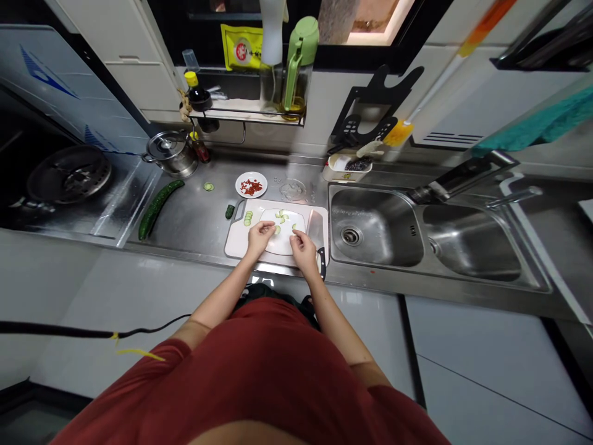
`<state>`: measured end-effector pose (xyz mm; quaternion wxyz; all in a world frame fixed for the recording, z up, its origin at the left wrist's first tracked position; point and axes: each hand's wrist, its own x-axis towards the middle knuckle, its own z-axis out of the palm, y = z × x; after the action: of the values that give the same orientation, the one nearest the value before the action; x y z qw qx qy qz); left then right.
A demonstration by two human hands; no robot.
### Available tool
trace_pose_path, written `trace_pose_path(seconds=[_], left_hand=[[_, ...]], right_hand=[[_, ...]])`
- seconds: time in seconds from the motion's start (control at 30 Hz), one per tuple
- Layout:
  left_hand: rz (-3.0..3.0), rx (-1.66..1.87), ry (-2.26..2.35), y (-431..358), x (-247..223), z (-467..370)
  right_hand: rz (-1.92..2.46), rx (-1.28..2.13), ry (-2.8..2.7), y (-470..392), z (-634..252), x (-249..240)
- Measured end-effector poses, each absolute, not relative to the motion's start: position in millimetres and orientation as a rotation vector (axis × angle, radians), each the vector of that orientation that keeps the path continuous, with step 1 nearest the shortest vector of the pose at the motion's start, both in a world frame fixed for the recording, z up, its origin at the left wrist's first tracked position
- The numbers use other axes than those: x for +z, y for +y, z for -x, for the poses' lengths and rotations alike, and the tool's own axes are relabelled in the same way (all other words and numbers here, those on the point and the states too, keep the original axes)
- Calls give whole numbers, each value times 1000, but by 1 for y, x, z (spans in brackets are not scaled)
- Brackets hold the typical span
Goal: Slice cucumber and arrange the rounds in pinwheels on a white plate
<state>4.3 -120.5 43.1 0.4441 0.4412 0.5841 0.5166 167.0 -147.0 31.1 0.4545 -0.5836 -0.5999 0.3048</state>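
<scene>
Facing the wall as twelve o'clock, we take the square white plate [280, 248] as our clock's hub. Our left hand [262, 238], at eight to nine, reaches toward two; its thumb and fingers stand narrowly spaced beside one pale slice [277, 230] near the plate's middle, though we cannot tell whether they pinch it. Our right hand [303, 248], at four, points toward eleven, fingers curled close by a second slice [294, 227]; whether these hold it we cannot tell either. The fanned slices [281, 216] lie on the plate at twelve.

Beneath the plate lies the board [236, 245], its long axis running nine to three. Between nine and ten, the board bears an overlapping row [248, 218] of slices, aligned roughly twelve to six; just off its edge sits a stub [230, 211]. The cucumber [157, 211], just past nine on the counter [194, 225], curves slightly, its long axis slanting from seven to one. The knife [321, 262], at three to four, points its blade toward twelve and its black handle toward six.

A yellow packet [241, 48] between eleven and twelve carries a red round emblem; its characters we cannot read.
</scene>
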Motion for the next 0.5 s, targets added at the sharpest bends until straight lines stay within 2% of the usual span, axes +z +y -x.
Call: trace_pose_path(seconds=[0.13,0.5], left_hand=[[-1206,1218,1311,-134,56,-22],[-1315,1182,1300,-140,65,-25]], right_hand=[[1351,917,-1399,-143,-158,45],[1297,952,-1384,-147,-159,56]])
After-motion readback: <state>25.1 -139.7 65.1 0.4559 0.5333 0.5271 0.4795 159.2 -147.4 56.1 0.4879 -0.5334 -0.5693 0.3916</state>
